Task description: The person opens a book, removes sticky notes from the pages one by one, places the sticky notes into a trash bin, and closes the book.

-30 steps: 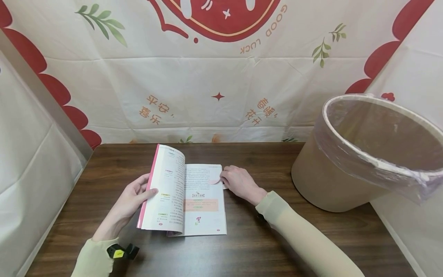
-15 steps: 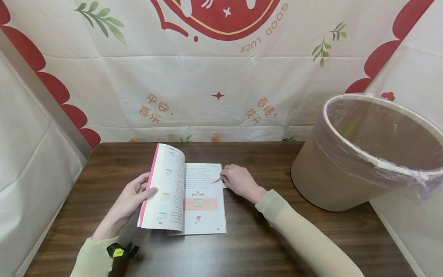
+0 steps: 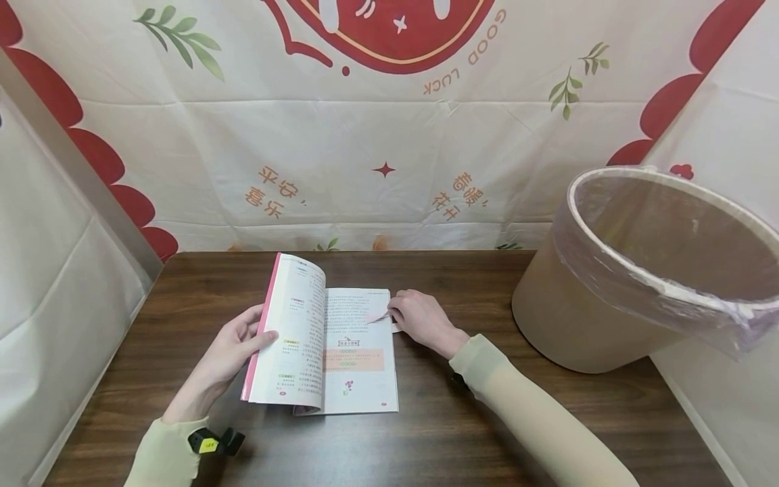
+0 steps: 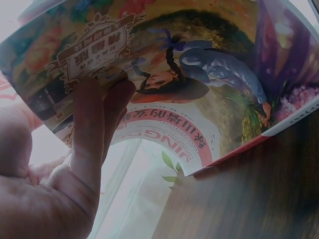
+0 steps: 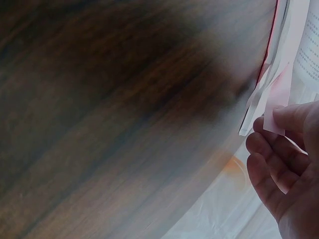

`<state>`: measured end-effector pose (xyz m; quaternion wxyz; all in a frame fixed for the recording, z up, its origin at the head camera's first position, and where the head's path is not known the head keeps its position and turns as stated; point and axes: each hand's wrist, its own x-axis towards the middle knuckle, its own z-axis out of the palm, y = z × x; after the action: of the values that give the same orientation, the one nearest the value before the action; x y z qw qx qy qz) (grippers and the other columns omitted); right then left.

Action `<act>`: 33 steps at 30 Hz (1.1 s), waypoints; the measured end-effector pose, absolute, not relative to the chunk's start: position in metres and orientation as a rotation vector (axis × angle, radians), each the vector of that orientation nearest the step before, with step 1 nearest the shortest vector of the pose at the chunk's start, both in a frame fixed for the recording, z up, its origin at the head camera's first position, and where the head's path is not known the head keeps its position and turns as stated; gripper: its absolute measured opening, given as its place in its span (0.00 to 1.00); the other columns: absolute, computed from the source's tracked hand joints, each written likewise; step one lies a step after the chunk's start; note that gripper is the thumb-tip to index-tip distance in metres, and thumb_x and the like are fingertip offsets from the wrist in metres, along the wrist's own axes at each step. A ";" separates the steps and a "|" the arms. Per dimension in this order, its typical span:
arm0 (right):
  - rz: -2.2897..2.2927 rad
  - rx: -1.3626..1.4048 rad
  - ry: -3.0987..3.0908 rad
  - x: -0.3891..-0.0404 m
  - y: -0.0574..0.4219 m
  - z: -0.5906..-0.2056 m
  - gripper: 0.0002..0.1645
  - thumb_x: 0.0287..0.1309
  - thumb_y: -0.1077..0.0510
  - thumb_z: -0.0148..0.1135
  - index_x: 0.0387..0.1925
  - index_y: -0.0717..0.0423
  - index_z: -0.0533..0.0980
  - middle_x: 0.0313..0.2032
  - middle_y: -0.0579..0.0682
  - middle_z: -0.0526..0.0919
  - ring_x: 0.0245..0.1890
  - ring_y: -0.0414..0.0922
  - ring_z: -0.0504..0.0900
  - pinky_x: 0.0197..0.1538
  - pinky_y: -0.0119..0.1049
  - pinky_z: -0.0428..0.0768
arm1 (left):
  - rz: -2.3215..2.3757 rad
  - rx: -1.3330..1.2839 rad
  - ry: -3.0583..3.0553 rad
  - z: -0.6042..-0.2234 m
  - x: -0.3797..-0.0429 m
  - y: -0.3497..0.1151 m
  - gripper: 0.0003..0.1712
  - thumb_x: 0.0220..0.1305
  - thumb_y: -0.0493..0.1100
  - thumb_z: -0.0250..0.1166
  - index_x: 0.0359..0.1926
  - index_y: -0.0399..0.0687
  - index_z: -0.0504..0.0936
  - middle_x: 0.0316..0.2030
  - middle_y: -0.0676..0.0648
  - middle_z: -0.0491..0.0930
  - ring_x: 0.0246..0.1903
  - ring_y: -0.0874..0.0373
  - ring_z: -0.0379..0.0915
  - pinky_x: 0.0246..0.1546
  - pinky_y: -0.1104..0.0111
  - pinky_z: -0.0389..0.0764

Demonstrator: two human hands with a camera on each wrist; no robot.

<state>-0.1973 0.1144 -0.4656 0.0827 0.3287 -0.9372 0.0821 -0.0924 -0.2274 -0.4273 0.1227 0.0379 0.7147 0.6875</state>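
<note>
Open book (image 3: 316,345) with a pink slip (image 3: 379,318) pinched at its edge

In the head view, the book lies on the table (image 3: 456,433), its left side lifted; the left hand (image 3: 234,343) grips that raised side, thumb over the front; the right hand (image 3: 422,318), at the book's right edge, holds the pink slip; a bin (image 3: 578,318) stands well to the book's right. In the left wrist view, fingers lie against the book's illustrated cover (image 4: 199,74). In the right wrist view, thumb and fingertip pinch the pink slip's end with no gap but the paper, just beside the book's edge; the other fingers are loosely curled.
</note>
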 end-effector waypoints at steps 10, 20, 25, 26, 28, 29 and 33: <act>0.272 0.976 -2.805 -0.198 0.114 -0.465 0.07 0.61 0.57 0.61 0.34 0.48 0.85 0.26 0.39 0.76 0.28 0.37 0.72 0.32 0.32 0.74 | 1.999 0.107 2.099 -0.427 -0.092 -0.228 0.36 0.65 0.40 0.62 0.69 0.37 0.58 0.47 0.39 0.81 0.38 0.44 0.82 0.37 0.55 0.82; 0.270 0.956 -2.811 -0.198 0.114 -0.465 0.07 0.61 0.56 0.61 0.35 0.48 0.85 0.26 0.39 0.76 0.27 0.37 0.72 0.31 0.31 0.73 | 2.001 0.107 2.098 -0.427 -0.093 -0.228 0.36 0.65 0.40 0.62 0.69 0.37 0.58 0.47 0.39 0.81 0.38 0.45 0.82 0.37 0.56 0.82; 0.279 0.953 -2.812 -0.198 0.115 -0.466 0.07 0.62 0.56 0.60 0.35 0.48 0.85 0.26 0.38 0.76 0.26 0.36 0.71 0.30 0.31 0.73 | 2.002 0.115 2.096 -0.428 -0.093 -0.228 0.36 0.65 0.40 0.62 0.70 0.37 0.57 0.47 0.40 0.81 0.39 0.45 0.82 0.37 0.56 0.82; 0.287 0.953 -2.809 -0.198 0.115 -0.466 0.07 0.61 0.56 0.61 0.35 0.48 0.85 0.26 0.39 0.76 0.27 0.37 0.72 0.31 0.31 0.73 | 2.003 0.116 2.095 -0.428 -0.093 -0.228 0.36 0.65 0.40 0.62 0.70 0.37 0.57 0.48 0.40 0.81 0.39 0.45 0.82 0.37 0.56 0.82; 0.300 0.953 -2.802 -0.199 0.115 -0.466 0.07 0.61 0.57 0.61 0.35 0.49 0.85 0.26 0.39 0.76 0.27 0.37 0.72 0.31 0.32 0.74 | 2.003 0.113 2.093 -0.428 -0.093 -0.228 0.36 0.65 0.40 0.62 0.70 0.37 0.57 0.48 0.40 0.81 0.39 0.45 0.82 0.37 0.56 0.82; 0.309 0.952 -2.800 -0.199 0.115 -0.466 0.07 0.60 0.57 0.62 0.34 0.49 0.85 0.26 0.39 0.76 0.27 0.37 0.73 0.31 0.32 0.74 | 2.002 0.111 2.094 -0.428 -0.093 -0.228 0.37 0.65 0.40 0.62 0.70 0.37 0.57 0.48 0.39 0.81 0.39 0.45 0.82 0.37 0.56 0.82; 0.336 0.937 -2.805 -0.198 0.117 -0.466 0.06 0.60 0.57 0.63 0.34 0.49 0.85 0.27 0.39 0.76 0.27 0.37 0.73 0.32 0.32 0.75 | 1.997 0.099 2.101 -0.427 -0.093 -0.228 0.37 0.65 0.40 0.62 0.70 0.37 0.57 0.48 0.39 0.81 0.39 0.45 0.82 0.37 0.56 0.82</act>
<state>-0.1983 0.1169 -0.4661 0.0826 0.3138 -0.9392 0.1125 -0.0930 -0.2280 -0.4273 0.1204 0.0340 0.7191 0.6835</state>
